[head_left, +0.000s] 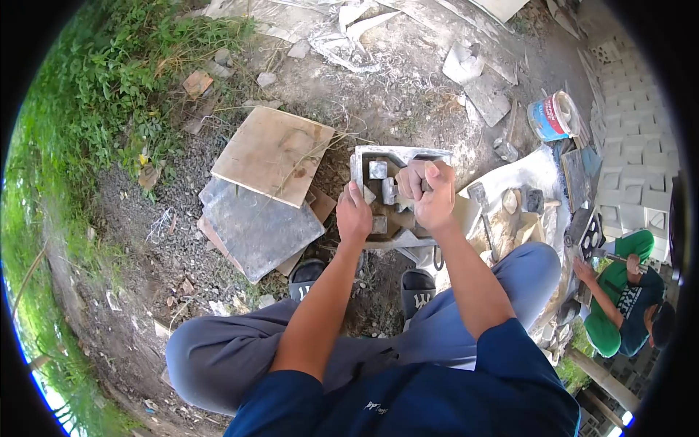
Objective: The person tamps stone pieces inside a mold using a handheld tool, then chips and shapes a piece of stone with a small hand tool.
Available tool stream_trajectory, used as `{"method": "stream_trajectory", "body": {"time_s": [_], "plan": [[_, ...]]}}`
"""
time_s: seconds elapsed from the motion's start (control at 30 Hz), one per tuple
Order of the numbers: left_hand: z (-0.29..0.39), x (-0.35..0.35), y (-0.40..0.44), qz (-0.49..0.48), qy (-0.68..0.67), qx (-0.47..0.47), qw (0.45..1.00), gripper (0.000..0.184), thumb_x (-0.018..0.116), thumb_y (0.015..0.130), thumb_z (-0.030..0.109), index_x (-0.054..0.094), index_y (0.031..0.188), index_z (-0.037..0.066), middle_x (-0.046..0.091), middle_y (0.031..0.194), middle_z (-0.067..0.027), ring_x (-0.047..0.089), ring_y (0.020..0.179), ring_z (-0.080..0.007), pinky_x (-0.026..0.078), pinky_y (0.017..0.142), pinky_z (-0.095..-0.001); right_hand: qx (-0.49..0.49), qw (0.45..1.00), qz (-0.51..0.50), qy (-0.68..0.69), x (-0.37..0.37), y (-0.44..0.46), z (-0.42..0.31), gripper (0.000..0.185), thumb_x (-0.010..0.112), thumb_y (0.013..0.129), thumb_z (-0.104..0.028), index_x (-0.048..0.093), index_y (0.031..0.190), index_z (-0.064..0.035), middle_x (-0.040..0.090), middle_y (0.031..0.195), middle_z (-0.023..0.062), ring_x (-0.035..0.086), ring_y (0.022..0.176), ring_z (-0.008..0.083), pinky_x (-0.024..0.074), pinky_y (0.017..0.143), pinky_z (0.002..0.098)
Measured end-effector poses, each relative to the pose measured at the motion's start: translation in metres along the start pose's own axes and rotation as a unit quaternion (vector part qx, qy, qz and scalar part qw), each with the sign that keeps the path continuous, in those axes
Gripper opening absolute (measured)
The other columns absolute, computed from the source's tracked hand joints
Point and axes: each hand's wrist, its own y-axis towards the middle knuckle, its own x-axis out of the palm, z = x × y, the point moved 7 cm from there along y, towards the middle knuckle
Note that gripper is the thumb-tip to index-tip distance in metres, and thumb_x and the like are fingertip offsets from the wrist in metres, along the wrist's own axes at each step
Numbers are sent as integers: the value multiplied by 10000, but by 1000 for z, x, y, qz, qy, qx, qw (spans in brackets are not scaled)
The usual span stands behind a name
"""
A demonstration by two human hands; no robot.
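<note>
Head view shows hands (354,215) (434,195) above gravelly ground (138,255) between weeds (109,91) and blockwork (628,138).

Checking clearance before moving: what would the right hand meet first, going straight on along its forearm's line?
Likely the far wall of the grey frame, if the right hand is low enough; its height is unclear.

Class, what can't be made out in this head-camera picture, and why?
Head view: handle of the grey metal hammer, mostly hidden by the right hand.
Head view: inside of the grey rectangular tray, partly hidden by that hand.
Head view: fine print on the blue, red and white plastic bucket, too small.
Head view: green grass at far left, blurred, cut off by the dark border.
</note>
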Motion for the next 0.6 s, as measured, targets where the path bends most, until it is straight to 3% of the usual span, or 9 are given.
{"method": "stream_trajectory", "body": {"time_s": [0.1,0.27,0.37,0.47,0.53,0.6], "plan": [[-6,0,5,-49,13,-16,999,723,189,1070,508,599,1190,-75,631,1114,-345,544,1102,-535,425,921,-527,-14,1000,-24,-7,4,-6,1,569,424,951,-405,325,526,-40,302,469,27,328,458,154,236,475,313],[-3,-1,10,-15,6,10,1000,628,198,1077,440,600,1148,-37,631,1057,-326,560,1021,-527,428,875,-564,19,1000,14,-3,0,1,6,598,434,957,-436,319,529,-35,316,477,29,334,463,148,250,474,315],[-7,-4,3,-19,9,8,1000,628,197,1078,438,598,1150,-39,632,1055,-324,559,1023,-527,427,873,-565,-21,999,-30,-3,14,-3,-15,592,452,958,-426,314,535,-36,319,495,25,339,462,152,251,474,315],[5,-3,5,-26,10,10,1000,631,195,1079,439,600,1144,-41,631,1057,-324,561,1018,-525,427,873,-564,19,999,5,51,-9,-2,20,598,458,960,-429,316,534,-34,313,488,30,334,457,152,251,474,315],[4,-5,4,-7,-10,-6,1000,706,194,1074,483,603,1150,-88,622,1080,-364,541,1057,-556,418,899,-551,25,999,23,33,-1,0,13,626,444,970,-460,319,526,-36,332,484,36,328,451,154,248,472,318],[2,-5,8,-11,-8,5,1000,708,194,1073,484,601,1155,-91,618,1093,-367,534,1075,-555,418,905,-548,-25,998,-36,-35,17,-3,-7,639,427,978,-474,323,522,-38,332,479,31,326,446,155,245,469,320]]}}
